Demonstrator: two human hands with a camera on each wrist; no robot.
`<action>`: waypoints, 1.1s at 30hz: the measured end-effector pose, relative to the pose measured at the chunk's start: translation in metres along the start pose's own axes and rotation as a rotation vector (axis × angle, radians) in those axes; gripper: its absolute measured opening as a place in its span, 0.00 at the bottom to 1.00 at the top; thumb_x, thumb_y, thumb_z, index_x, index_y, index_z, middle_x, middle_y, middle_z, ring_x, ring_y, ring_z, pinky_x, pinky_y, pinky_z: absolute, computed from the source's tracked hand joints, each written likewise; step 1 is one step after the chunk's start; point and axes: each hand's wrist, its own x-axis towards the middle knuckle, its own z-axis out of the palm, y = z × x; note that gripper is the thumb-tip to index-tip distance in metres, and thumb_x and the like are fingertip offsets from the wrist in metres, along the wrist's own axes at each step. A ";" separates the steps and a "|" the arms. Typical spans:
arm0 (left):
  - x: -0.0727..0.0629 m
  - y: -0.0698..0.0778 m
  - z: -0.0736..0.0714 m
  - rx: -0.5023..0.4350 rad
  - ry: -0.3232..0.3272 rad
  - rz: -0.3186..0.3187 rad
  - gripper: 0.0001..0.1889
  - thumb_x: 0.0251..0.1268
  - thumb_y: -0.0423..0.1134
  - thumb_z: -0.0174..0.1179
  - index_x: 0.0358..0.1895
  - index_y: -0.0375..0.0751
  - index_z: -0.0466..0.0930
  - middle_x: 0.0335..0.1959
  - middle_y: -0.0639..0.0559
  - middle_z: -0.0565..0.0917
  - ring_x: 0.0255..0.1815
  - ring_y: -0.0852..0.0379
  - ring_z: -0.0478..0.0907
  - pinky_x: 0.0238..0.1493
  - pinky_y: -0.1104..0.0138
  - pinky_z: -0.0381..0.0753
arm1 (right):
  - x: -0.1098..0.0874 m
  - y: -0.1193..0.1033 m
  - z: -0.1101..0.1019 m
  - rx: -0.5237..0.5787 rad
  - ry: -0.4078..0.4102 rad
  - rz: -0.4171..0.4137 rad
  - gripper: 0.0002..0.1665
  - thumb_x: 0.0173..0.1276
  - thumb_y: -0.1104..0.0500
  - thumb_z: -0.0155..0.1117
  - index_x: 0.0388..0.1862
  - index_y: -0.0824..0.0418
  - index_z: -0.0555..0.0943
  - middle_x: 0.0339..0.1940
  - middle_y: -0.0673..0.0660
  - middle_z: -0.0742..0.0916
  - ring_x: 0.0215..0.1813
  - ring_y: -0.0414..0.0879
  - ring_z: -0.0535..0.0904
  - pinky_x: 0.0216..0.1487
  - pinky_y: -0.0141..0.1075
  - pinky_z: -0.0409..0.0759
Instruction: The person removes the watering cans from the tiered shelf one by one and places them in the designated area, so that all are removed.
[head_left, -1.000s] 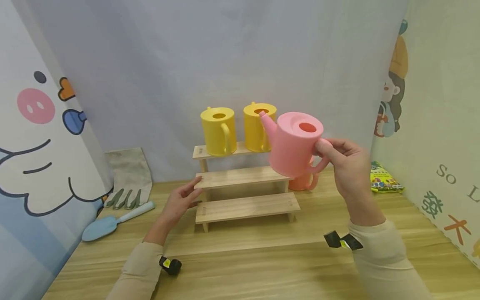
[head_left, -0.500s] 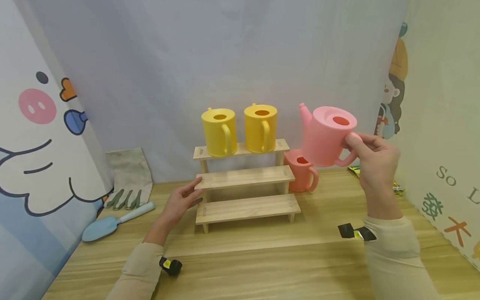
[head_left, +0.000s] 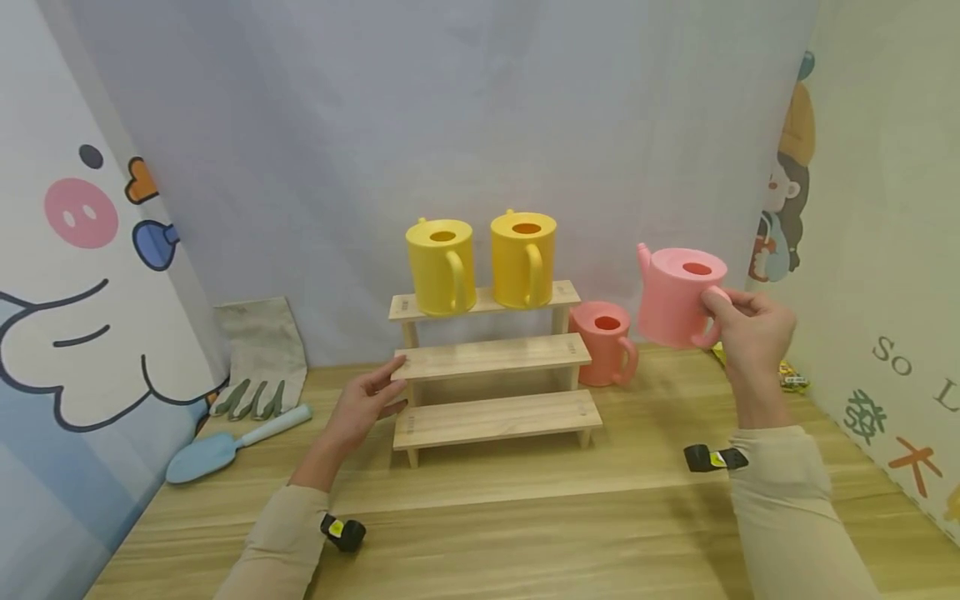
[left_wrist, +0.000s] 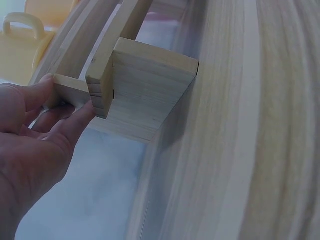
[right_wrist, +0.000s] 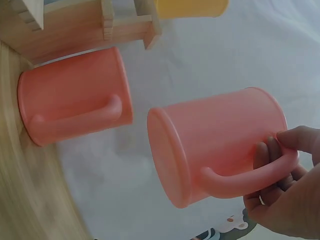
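My right hand [head_left: 759, 332] grips the handle of a light pink watering can [head_left: 678, 300], held upright in the air right of the stand, its spout toward the back left. In the right wrist view the can's flat base [right_wrist: 167, 157] shows clear of the table. A darker pink watering can [head_left: 602, 346] stands on the table beside the stand. My left hand [head_left: 363, 406] holds the left end of the middle step of a three-step wooden stand [head_left: 491, 357]; the left wrist view shows thumb and fingers pinching around that board's end [left_wrist: 72, 92]. Two yellow watering cans [head_left: 441, 271] stand on the top step.
A blue hand trowel [head_left: 206, 457] and grey-green gardening gloves [head_left: 262, 354] lie at the left. A yellow packet [head_left: 791, 379] lies at the back right, partly behind my right hand. Printed cloth walls enclose the table [head_left: 525, 542] at the back and sides.
My right hand has carried the light pink watering can from in front of the right yellow can to the right, then lower and farther back. The left hand stays at the stand.
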 end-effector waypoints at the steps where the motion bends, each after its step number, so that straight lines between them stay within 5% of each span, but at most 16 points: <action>1: 0.000 0.000 0.000 0.001 -0.001 0.001 0.30 0.78 0.37 0.55 0.78 0.37 0.58 0.79 0.42 0.54 0.77 0.40 0.54 0.63 0.56 0.77 | 0.001 0.003 0.000 -0.023 0.004 0.014 0.06 0.54 0.65 0.79 0.22 0.59 0.88 0.18 0.49 0.86 0.25 0.40 0.83 0.24 0.24 0.79; 10: 0.000 -0.002 -0.001 -0.009 -0.001 0.000 0.30 0.78 0.36 0.55 0.78 0.36 0.58 0.79 0.40 0.53 0.77 0.40 0.54 0.65 0.50 0.74 | 0.014 0.036 -0.009 -0.092 0.035 0.149 0.07 0.55 0.63 0.78 0.22 0.55 0.87 0.19 0.47 0.85 0.29 0.41 0.81 0.23 0.25 0.80; 15: 0.000 -0.002 -0.001 -0.004 0.002 0.004 0.30 0.78 0.36 0.54 0.77 0.36 0.58 0.79 0.39 0.53 0.76 0.38 0.55 0.65 0.50 0.74 | 0.017 0.049 -0.010 -0.150 0.015 0.186 0.08 0.58 0.60 0.77 0.23 0.52 0.86 0.21 0.45 0.85 0.33 0.40 0.81 0.31 0.24 0.80; 19: 0.000 -0.002 -0.001 0.002 0.008 0.004 0.29 0.78 0.36 0.54 0.78 0.36 0.58 0.79 0.40 0.53 0.76 0.39 0.55 0.64 0.51 0.75 | 0.017 0.058 -0.008 -0.210 -0.022 0.198 0.06 0.60 0.57 0.77 0.30 0.56 0.87 0.25 0.45 0.84 0.37 0.40 0.79 0.34 0.24 0.80; 27: 0.001 -0.003 0.000 0.002 0.012 0.003 0.29 0.78 0.35 0.54 0.77 0.35 0.59 0.79 0.39 0.54 0.77 0.39 0.53 0.64 0.50 0.75 | 0.015 0.078 -0.009 -0.403 -0.068 0.232 0.27 0.64 0.48 0.74 0.54 0.67 0.84 0.34 0.45 0.82 0.43 0.40 0.73 0.34 0.25 0.75; 33: 0.001 -0.002 -0.001 0.000 0.015 -0.003 0.29 0.78 0.36 0.54 0.77 0.35 0.59 0.79 0.40 0.54 0.77 0.39 0.54 0.65 0.49 0.74 | 0.016 0.088 -0.009 -0.420 -0.085 0.239 0.28 0.64 0.48 0.74 0.55 0.67 0.84 0.33 0.44 0.82 0.44 0.39 0.73 0.38 0.27 0.74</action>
